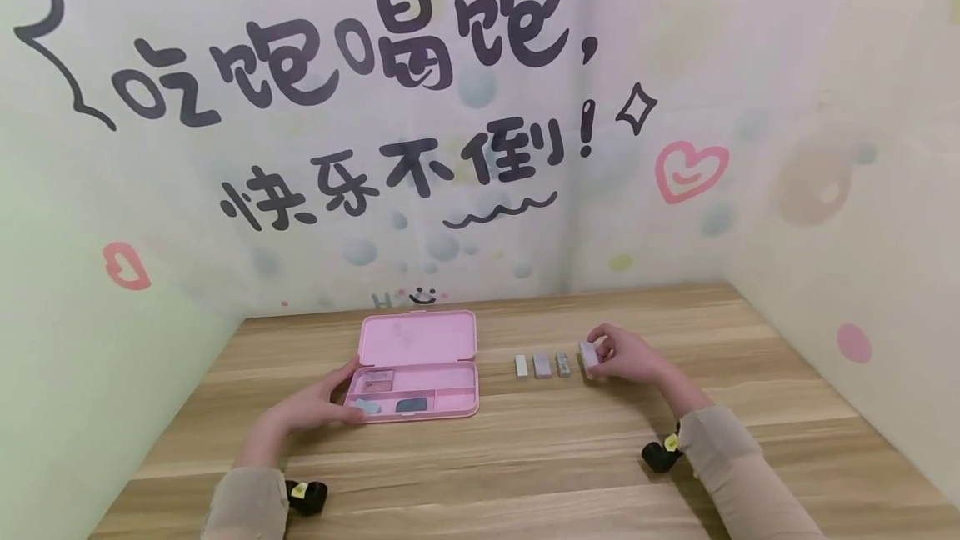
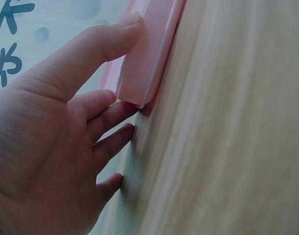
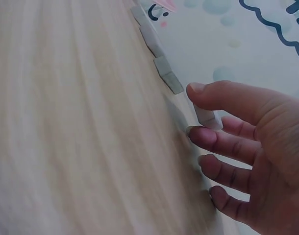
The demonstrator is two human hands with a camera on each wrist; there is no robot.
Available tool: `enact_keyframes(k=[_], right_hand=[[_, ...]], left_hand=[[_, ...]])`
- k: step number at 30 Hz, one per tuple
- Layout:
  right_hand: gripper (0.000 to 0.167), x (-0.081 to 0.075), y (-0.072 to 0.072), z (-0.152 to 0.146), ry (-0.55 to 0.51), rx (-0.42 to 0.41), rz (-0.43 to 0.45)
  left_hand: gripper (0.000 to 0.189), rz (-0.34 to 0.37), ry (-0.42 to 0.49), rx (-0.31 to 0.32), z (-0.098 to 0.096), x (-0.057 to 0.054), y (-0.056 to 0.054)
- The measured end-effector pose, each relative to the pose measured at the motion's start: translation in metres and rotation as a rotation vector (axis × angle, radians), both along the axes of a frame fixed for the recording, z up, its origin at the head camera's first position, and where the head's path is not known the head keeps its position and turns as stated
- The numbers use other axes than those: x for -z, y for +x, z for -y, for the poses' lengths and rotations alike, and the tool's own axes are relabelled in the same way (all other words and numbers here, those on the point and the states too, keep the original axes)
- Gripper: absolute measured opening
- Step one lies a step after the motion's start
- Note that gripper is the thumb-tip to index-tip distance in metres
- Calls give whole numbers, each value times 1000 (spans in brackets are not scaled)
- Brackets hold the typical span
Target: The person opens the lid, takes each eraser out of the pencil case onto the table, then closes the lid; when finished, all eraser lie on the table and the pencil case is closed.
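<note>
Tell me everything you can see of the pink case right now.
The pink case is rectangular with rounded corners, apparently plastic. It lies on the wooden table, left of the row of blocks, its lid open on the far side. Dividers split the tray: the back section holds a mauve-looking piece at left; the front-left holds a pale bluish piece and a dark block. The left hand holds its left end, thumb by the near corner.
</note>
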State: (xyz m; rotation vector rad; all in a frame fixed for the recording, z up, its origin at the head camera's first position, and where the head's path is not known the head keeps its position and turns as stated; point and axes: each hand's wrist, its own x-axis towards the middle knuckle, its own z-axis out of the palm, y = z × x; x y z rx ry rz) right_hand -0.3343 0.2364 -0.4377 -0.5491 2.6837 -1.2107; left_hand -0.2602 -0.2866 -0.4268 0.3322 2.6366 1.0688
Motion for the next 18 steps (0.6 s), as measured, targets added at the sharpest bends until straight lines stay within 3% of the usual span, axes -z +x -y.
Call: enact_keyframes(k=[18], right_hand=[[56,8,0,8,51,71,-25]], left_hand=[[106,-2,-3,4,0,0,-1]])
